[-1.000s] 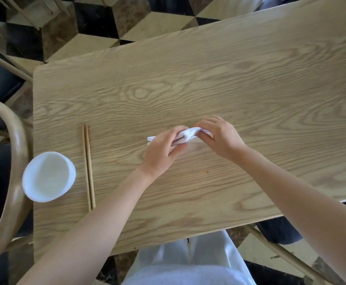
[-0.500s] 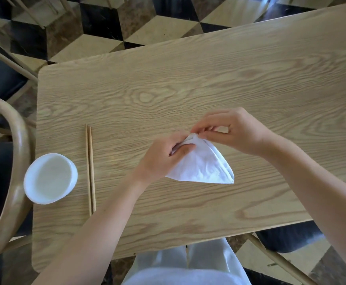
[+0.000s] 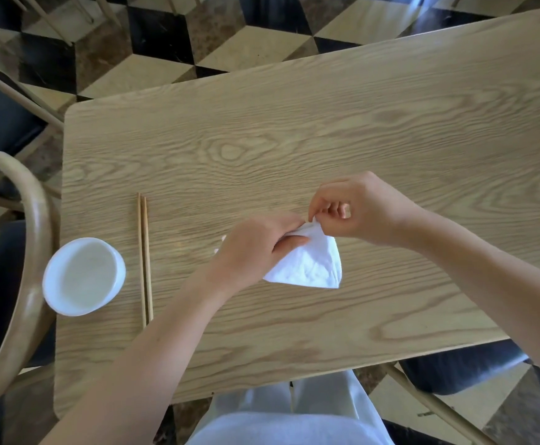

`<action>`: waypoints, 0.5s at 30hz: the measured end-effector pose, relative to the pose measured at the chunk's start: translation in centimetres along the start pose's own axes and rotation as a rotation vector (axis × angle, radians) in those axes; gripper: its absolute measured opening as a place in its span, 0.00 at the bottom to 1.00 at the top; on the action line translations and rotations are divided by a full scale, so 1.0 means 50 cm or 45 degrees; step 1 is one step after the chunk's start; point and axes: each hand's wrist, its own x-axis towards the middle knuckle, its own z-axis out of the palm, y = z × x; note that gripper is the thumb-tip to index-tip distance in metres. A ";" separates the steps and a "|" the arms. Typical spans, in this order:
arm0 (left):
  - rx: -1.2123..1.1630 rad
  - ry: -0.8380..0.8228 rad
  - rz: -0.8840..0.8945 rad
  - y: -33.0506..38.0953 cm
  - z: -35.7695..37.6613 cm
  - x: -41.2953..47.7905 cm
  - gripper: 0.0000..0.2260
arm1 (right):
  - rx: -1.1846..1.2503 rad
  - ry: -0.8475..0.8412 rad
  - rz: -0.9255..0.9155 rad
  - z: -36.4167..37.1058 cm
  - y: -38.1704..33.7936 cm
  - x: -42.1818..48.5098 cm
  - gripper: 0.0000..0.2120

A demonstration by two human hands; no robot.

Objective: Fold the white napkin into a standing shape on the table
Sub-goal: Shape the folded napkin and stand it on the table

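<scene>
crumpled white napkin (image 3: 310, 264), cone-shaped

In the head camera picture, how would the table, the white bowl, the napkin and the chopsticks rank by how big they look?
Largest: the table, by far.
Next: the white bowl and the napkin look about alike; the left hand hides part of the napkin.
Smallest: the chopsticks, longer than either but very thin.

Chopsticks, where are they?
In the head view the chopsticks lie side by side on the left of the table, between the white bowl and the left hand holding the napkin, touching neither.
</scene>
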 end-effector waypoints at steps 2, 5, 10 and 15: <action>0.102 0.011 0.057 -0.003 -0.004 -0.002 0.11 | 0.296 -0.123 0.236 -0.007 0.002 0.001 0.10; 0.106 0.027 0.165 -0.008 -0.009 -0.004 0.15 | 0.626 -0.365 0.423 -0.016 0.004 0.000 0.10; 0.109 0.030 0.256 -0.010 -0.006 -0.008 0.13 | 0.563 -0.458 0.406 -0.007 -0.005 -0.006 0.06; -0.144 0.279 0.010 0.005 -0.013 -0.012 0.10 | 0.542 -0.063 0.324 0.014 0.008 -0.027 0.08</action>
